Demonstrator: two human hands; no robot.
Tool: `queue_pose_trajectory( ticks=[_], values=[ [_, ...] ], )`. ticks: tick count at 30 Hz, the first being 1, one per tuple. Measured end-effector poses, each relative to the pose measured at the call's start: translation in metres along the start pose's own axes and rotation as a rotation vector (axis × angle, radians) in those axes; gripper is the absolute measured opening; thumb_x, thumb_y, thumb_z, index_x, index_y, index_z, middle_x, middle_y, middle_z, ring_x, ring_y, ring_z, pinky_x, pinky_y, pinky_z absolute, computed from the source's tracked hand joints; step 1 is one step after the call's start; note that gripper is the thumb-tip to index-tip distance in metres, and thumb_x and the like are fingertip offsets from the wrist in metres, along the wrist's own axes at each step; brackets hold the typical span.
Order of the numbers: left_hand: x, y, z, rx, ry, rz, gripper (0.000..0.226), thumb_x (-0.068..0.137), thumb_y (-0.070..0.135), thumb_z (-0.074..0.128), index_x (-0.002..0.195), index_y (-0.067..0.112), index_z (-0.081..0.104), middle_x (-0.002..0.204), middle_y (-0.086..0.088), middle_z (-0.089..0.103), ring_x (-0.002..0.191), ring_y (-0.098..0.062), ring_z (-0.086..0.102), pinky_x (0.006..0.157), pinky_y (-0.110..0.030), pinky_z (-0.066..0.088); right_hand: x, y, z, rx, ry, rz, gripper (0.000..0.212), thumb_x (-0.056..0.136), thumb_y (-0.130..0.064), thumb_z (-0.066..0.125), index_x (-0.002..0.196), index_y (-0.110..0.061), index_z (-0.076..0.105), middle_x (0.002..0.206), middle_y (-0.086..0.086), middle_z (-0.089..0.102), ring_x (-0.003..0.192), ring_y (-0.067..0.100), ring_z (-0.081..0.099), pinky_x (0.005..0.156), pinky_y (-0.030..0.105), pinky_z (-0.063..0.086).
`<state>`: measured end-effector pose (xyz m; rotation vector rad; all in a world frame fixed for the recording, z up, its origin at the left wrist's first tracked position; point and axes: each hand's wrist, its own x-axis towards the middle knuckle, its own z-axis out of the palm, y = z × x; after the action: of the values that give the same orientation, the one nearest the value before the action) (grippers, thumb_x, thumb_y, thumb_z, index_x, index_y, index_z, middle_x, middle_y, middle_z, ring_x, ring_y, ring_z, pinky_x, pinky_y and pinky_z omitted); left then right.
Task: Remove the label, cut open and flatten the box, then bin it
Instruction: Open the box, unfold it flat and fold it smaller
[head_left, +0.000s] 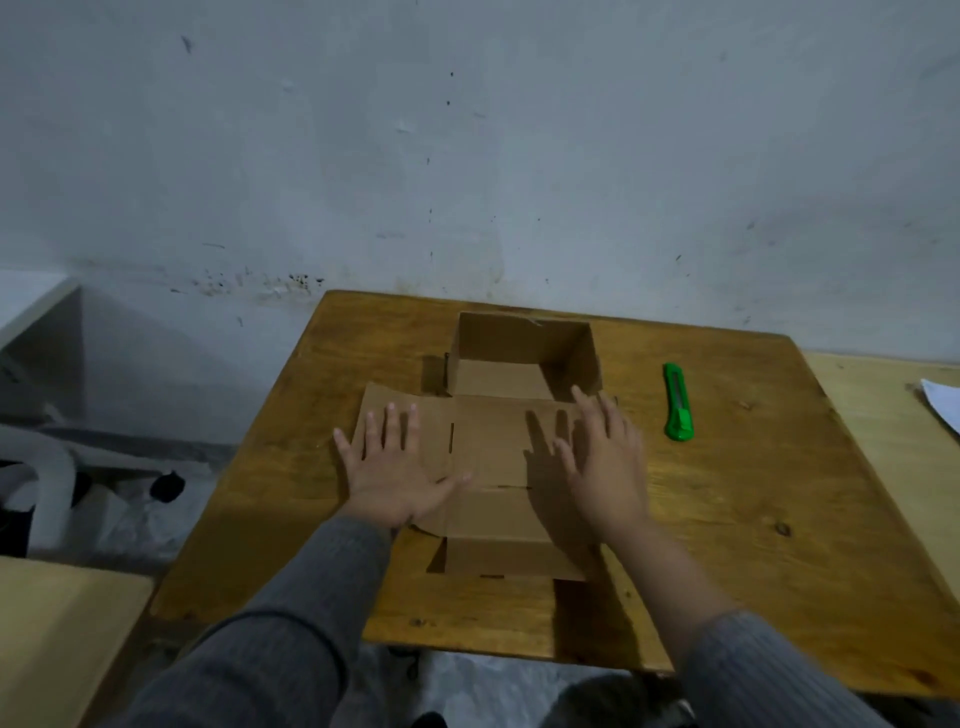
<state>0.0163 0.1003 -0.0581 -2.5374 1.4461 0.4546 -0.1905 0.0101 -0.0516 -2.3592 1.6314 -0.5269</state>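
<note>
Nearest, two grey sleeves reach over the worktop's near edge. The left hand lies flat, fingers spread wide, on the left flap of the cut-open cardboard box; the right hand, also spread, holds nothing above its right side. The box sits mid-worktop, far walls upright. A green cutter lies toward the right edge.

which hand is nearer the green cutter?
Right. The right hand lies open on the box, just left of the cutter with bare table between them. The left hand presses the box's far-left flap, well away.
</note>
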Motion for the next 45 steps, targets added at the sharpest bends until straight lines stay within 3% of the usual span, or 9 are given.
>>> queue_pose_trajectory(
  ticks=[6,10,16,22,26,31,35,40,45],
  values=[
    [0.033,0.011,-0.007,-0.035,0.002,0.069,0.109,0.079,0.085,0.021,0.145,0.015,-0.029,0.158,-0.007,-0.026,0.145,-0.024,-0.025,0.112,-0.059,-0.018,0.062,0.003,-0.001,-0.009,-0.082,-0.016,0.07,0.098,-0.032,0.044,0.149,-0.04,-0.003,0.161,0.001,0.001,0.148,0.024,-0.001,0.119,0.046,0.005],
    [0.04,0.006,0.019,-0.007,0.02,0.144,0.097,0.075,0.086,0.003,0.137,0.023,-0.035,0.156,-0.005,-0.031,0.144,-0.023,-0.028,0.109,-0.063,-0.018,0.093,0.009,0.009,0.053,-0.078,0.008,0.065,0.1,-0.019,0.04,0.151,-0.036,0.004,0.158,0.005,0.021,0.145,0.028,0.018,0.118,0.049,0.016],
    [0.042,-0.002,0.043,-0.063,0.196,0.215,0.091,0.081,0.084,0.008,0.152,0.029,0.02,0.16,-0.013,0.018,0.148,-0.03,0.014,0.109,-0.07,0.01,0.132,0.008,0.023,0.146,-0.179,0.061,0.075,0.096,-0.02,0.051,0.148,-0.045,0.003,0.132,0.017,0.049,0.113,0.035,0.053,0.09,0.042,0.046],
    [0.045,-0.001,0.043,-0.082,0.244,0.198,0.097,0.069,0.087,-0.007,0.152,0.037,-0.006,0.161,-0.006,-0.014,0.147,-0.023,-0.018,0.112,-0.066,-0.006,0.158,0.007,0.038,0.139,-0.176,0.202,0.075,0.094,-0.01,0.047,0.145,-0.052,0.012,0.074,0.003,0.058,0.058,0.017,0.052,0.048,0.029,0.042],
    [0.043,0.001,0.043,-0.081,0.255,0.173,0.098,0.072,0.09,0.004,0.153,0.034,0.009,0.162,-0.009,0.0,0.149,-0.025,-0.005,0.112,-0.067,-0.003,0.161,0.01,0.039,0.195,-0.138,0.194,0.068,0.095,-0.013,0.047,0.143,-0.054,0.02,0.079,0.003,0.065,0.058,0.016,0.053,0.051,0.031,0.045],
    [0.04,0.001,0.038,-0.081,0.236,0.178,0.101,0.07,0.092,0.007,0.152,0.036,-0.01,0.16,-0.003,-0.021,0.146,-0.02,-0.024,0.112,-0.062,-0.013,0.158,0.016,0.029,0.242,0.005,0.089,0.069,0.091,-0.002,0.045,0.142,-0.046,0.032,0.062,-0.003,0.056,0.061,0.017,0.049,0.092,0.043,0.047],
    [0.04,0.0,0.039,-0.1,0.255,0.195,0.102,0.071,0.091,0.009,0.154,0.034,-0.001,0.162,-0.004,-0.012,0.148,-0.02,-0.016,0.112,-0.064,-0.003,0.154,0.014,0.0,0.376,0.028,0.054,0.067,0.093,-0.004,0.048,0.144,-0.045,0.03,0.098,0.003,0.069,0.063,0.015,0.055,0.069,0.023,0.042],
    [0.043,0.001,0.043,-0.062,0.243,0.209,0.105,0.074,0.09,0.01,0.152,0.021,0.024,0.159,-0.011,0.019,0.148,-0.027,0.016,0.108,-0.07,0.014,0.137,0.018,-0.023,0.447,-0.045,0.047,0.072,0.095,-0.01,0.052,0.149,-0.04,0.015,0.144,0.005,0.047,0.126,0.027,0.05,0.098,0.03,0.042],
    [0.039,0.004,0.031,-0.02,0.129,0.135,0.116,0.053,0.091,-0.019,0.141,0.018,-0.028,0.156,-0.005,-0.027,0.147,-0.021,-0.02,0.113,-0.061,-0.011,0.12,0.014,-0.032,0.489,-0.057,0.066,0.087,0.089,-0.004,0.059,0.148,-0.045,0.011,0.154,0.003,0.032,0.137,0.029,0.036,0.107,0.047,0.04]
  ],
)
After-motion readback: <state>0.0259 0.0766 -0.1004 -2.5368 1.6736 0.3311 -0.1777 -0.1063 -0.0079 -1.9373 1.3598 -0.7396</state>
